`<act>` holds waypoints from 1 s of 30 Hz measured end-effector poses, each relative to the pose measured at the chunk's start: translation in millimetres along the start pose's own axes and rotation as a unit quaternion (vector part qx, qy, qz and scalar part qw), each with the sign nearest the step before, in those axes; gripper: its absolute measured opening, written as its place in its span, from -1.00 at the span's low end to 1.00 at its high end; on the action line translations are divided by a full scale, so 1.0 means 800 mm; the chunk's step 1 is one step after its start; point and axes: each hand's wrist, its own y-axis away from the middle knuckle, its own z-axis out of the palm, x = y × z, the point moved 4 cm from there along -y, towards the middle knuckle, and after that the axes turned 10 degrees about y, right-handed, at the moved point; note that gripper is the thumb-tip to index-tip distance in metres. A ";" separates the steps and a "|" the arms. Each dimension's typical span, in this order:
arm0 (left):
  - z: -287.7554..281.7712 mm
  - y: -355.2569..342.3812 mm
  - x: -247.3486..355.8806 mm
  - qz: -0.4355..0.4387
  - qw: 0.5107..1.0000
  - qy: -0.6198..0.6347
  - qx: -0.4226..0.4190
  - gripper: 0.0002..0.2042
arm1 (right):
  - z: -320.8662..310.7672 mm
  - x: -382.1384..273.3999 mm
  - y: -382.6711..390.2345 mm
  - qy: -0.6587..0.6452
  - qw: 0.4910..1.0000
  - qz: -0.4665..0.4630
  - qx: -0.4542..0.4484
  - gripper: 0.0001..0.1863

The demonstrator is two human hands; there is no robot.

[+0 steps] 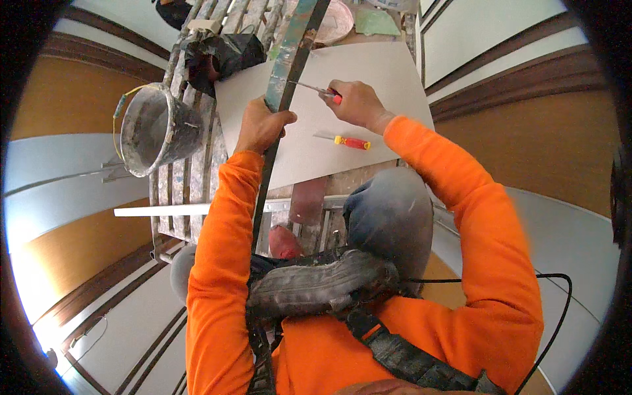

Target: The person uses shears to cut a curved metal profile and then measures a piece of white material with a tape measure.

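A long, worn green metal bar [280, 85] stands on edge across a pale flat board [355, 72]. My left hand [260, 125] is wrapped round the bar, thumb over its near side. In my right hand [359, 105] is a thin-bladed tool with a red handle [336, 99]; its kind is too small to tell. The tool's tip points left and reaches the bar's right side, ahead of my left hand. A second tool, with a red and yellow handle [353, 142] and a thin blade, lies on the board below my right hand.
A plaster-stained bucket [161, 131] lies tilted at the left on a slatted platform [164, 210]. Behind it is a crumpled black bag [230, 59]. A round pinkish basin [334, 23] and a green piece [376, 22] are at the far end. A white strip [161, 211] juts out left.
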 end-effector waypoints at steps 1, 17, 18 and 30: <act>0.000 0.002 0.004 -0.002 1.000 0.008 -0.011 -0.73 | 0.004 0.002 0.000 -0.010 1.000 -0.011 0.020 -0.66; -0.001 -0.005 0.001 0.050 0.962 -0.212 0.162 -0.58 | -0.022 -0.026 -0.005 0.044 0.985 0.074 -0.149 -0.50; 0.000 -0.005 0.001 0.054 0.960 -0.218 0.167 -0.57 | -0.021 -0.026 -0.005 0.045 0.983 0.079 -0.161 -0.51; -0.008 0.000 0.004 0.038 0.976 -0.166 0.137 -0.55 | -0.038 -0.024 -0.014 0.039 0.990 0.028 -0.129 -0.60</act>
